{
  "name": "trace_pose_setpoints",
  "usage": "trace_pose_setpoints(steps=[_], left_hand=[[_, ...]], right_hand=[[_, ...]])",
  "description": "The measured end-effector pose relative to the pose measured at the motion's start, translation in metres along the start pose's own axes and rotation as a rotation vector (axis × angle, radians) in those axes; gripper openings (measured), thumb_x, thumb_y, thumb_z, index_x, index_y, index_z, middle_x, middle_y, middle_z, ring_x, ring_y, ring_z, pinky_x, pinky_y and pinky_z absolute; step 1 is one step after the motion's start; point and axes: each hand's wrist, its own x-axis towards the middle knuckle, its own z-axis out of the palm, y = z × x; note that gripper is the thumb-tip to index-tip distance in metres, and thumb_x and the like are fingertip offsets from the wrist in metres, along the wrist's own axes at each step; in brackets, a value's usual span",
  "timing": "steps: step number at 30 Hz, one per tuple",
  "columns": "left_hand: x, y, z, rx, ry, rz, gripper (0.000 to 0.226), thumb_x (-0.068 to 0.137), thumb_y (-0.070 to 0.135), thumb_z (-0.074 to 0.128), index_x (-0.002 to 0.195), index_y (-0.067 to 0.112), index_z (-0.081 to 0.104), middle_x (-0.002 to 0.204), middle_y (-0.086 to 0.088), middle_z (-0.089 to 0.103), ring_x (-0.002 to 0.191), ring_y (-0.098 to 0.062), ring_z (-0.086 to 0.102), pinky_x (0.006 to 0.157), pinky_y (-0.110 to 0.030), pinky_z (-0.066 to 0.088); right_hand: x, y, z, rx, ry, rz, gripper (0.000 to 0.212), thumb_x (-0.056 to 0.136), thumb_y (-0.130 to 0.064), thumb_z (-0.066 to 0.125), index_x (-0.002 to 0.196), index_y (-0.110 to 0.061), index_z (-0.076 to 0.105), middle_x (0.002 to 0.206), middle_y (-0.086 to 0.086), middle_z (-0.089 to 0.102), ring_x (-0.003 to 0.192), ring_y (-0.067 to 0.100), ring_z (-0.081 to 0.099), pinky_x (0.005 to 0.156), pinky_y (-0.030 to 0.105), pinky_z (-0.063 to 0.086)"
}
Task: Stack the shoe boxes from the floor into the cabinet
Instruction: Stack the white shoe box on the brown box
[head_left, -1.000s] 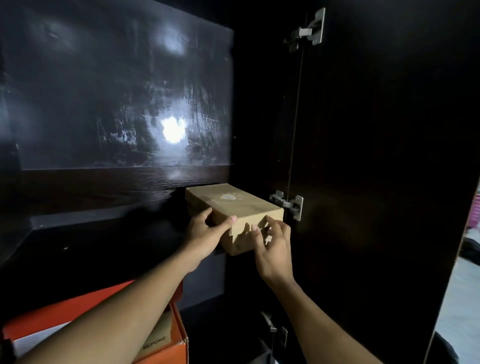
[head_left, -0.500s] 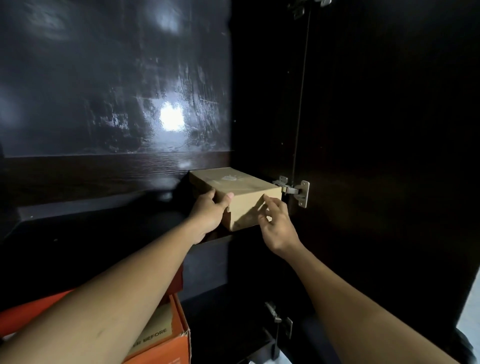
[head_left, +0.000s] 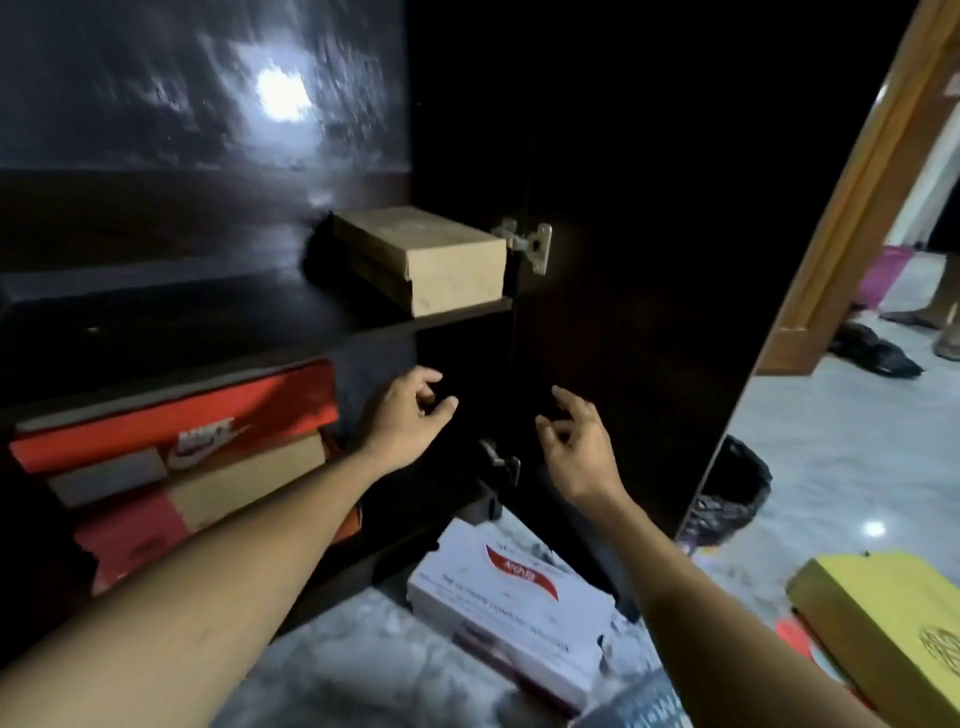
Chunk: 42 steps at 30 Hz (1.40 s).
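A plain brown shoe box (head_left: 431, 260) sits at the right end of the upper shelf (head_left: 208, 317) in a dark cabinet (head_left: 156, 104), close to a metal door hinge (head_left: 527, 247). Below it, the left hand (head_left: 405, 415) and right hand (head_left: 576, 452) hover apart, each grip loose with fingers lightly curled, holding nothing. An orange-red shoe box (head_left: 171, 415) lies beneath that shelf at left, and a white shoe box (head_left: 509, 597) and a yellow box (head_left: 883, 623) rest on the near floor (head_left: 831, 467).

A tan shoe box (head_left: 431, 260) shows against a near-black cabinet (head_left: 649, 208); an orange-red box (head_left: 171, 415) bears a white logo. On the grey marbled floor (head_left: 857, 441), a white box (head_left: 509, 597) carries a red stripe; a yellow box (head_left: 883, 623) shows a round emblem.
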Motion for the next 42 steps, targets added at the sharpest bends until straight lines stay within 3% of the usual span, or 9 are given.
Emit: trace_pose_setpoints(steps=[8, 12, 16, 22, 25, 30, 34, 38, 42], left_hand=[[-0.13, -0.102, 0.09, 0.056, -0.43, -0.32, 0.072, 0.072, 0.03, 0.086, 0.133, 0.008, 0.055, 0.117, -0.009, 0.064, 0.109, -0.024, 0.063, 0.086, -0.026, 0.045], [-0.144, -0.152, 0.122, 0.052, -0.48, -0.371, 0.124, 0.039, 0.071, 0.082, 0.141, 0.009, 0.046, 0.141, -0.006, 0.051, 0.131, -0.022, 0.049, 0.107, -0.035, 0.042], [-0.163, -0.19, 0.149, 0.07, -0.561, -0.348, 0.134, 0.037, 0.066, 0.09, 0.148, 0.015, 0.034, 0.146, -0.003, 0.043, 0.136, -0.018, 0.041, 0.109, -0.032, 0.037], [-0.172, -0.212, 0.172, -0.085, -0.587, -0.39, 0.127, 0.041, 0.046, 0.098, 0.148, 0.027, 0.032, 0.133, 0.007, 0.056, 0.123, -0.014, 0.053, 0.097, -0.038, 0.049], [-0.179, -0.216, 0.178, -0.091, -0.577, -0.417, 0.12, 0.049, 0.029, 0.1, 0.149, 0.027, 0.033, 0.127, 0.006, 0.061, 0.118, -0.016, 0.057, 0.094, -0.037, 0.051], [-0.188, -0.217, 0.175, -0.187, -0.558, -0.509, 0.126, 0.029, 0.045, 0.1, 0.141, 0.023, 0.046, 0.12, 0.006, 0.068, 0.116, -0.014, 0.061, 0.102, -0.04, 0.05], [-0.19, -0.198, 0.165, -0.228, -0.495, -0.516, 0.12, 0.028, 0.039, 0.102, 0.134, 0.028, 0.047, 0.103, 0.029, 0.064, 0.108, -0.005, 0.06, 0.092, -0.027, 0.048], [-0.18, -0.169, 0.145, -0.275, -0.455, -0.473, 0.124, 0.03, 0.03, 0.103, 0.138, 0.022, 0.041, 0.101, 0.027, 0.065, 0.097, 0.016, 0.059, 0.086, -0.011, 0.049], [-0.16, -0.136, 0.096, -0.288, -0.416, -0.414, 0.151, 0.022, 0.056, 0.098, 0.152, 0.016, 0.031, 0.132, 0.011, 0.058, 0.123, -0.002, 0.054, 0.106, -0.027, 0.044]], right_hand=[[-0.168, 0.131, 0.014, -0.141, -0.069, 0.457, 0.063, 0.094, -0.038, 0.064, 0.147, -0.014, 0.04, 0.144, 0.006, 0.048, 0.121, 0.022, 0.058, 0.096, 0.032, 0.048], [-0.204, 0.174, 0.013, -0.315, -0.122, 0.523, 0.09, 0.08, -0.065, 0.066, 0.151, -0.021, 0.033, 0.149, 0.001, 0.044, 0.13, 0.021, 0.05, 0.104, 0.039, 0.047], [-0.224, 0.207, 0.014, -0.524, -0.216, 0.516, 0.109, 0.073, -0.076, 0.061, 0.156, -0.018, 0.019, 0.157, 0.002, 0.034, 0.146, 0.022, 0.028, 0.124, 0.044, 0.012], [-0.214, 0.23, 0.022, -0.689, -0.358, 0.6, 0.144, 0.048, -0.104, 0.038, 0.158, -0.017, 0.005, 0.165, 0.003, 0.017, 0.154, 0.02, 0.003, 0.111, 0.056, -0.026], [-0.212, 0.236, 0.028, -0.673, -0.392, 0.638, 0.145, 0.045, -0.104, 0.041, 0.157, -0.019, 0.004, 0.165, 0.0, 0.019, 0.154, 0.022, -0.002, 0.111, 0.066, -0.023], [-0.214, 0.238, 0.032, -0.6, -0.361, 0.655, 0.146, 0.042, -0.102, 0.049, 0.156, -0.021, 0.005, 0.165, -0.004, 0.018, 0.154, 0.02, -0.003, 0.111, 0.067, -0.022], [-0.215, 0.23, 0.027, -0.446, -0.281, 0.616, 0.14, 0.038, -0.098, 0.059, 0.152, -0.027, 0.019, 0.158, -0.005, 0.031, 0.152, 0.02, 0.013, 0.113, 0.062, -0.017], [-0.211, 0.212, 0.016, -0.223, -0.18, 0.598, 0.131, 0.039, -0.083, 0.08, 0.148, -0.03, 0.029, 0.146, -0.007, 0.045, 0.143, 0.02, 0.035, 0.122, 0.051, 0.012], [-0.201, 0.18, 0.005, 0.011, -0.075, 0.49, 0.102, 0.039, -0.068, 0.092, 0.126, -0.044, 0.045, 0.123, -0.014, 0.063, 0.111, 0.005, 0.063, 0.092, 0.043, 0.057]])
